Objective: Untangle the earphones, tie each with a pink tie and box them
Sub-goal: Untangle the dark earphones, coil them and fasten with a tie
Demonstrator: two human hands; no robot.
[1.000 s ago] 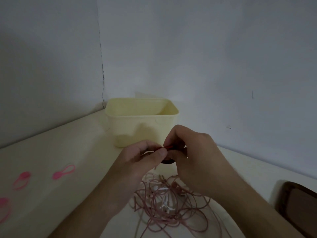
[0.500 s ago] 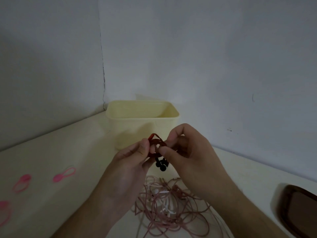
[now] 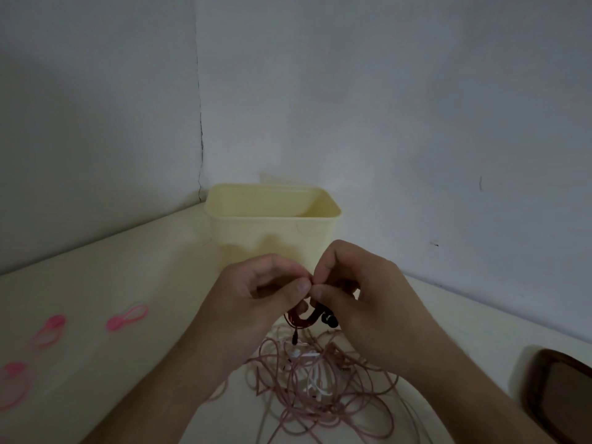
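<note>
Both hands, left hand [image 3: 262, 293] and right hand [image 3: 355, 293], pinch a red earphone bundle [image 3: 302, 319], apparently mid-tying; beyond the grip, the yellow box [image 3: 272, 232] likely awaits it.

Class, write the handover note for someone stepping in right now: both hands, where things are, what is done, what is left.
Left hand and right hand pinch the coiled red earphones in front of the yellow box.
Pink and white earphones lie tangled on the table below.
Three pink ties lie at left.
Done: red coiled.
Left: box red, untangle, tie and box the others.
</note>
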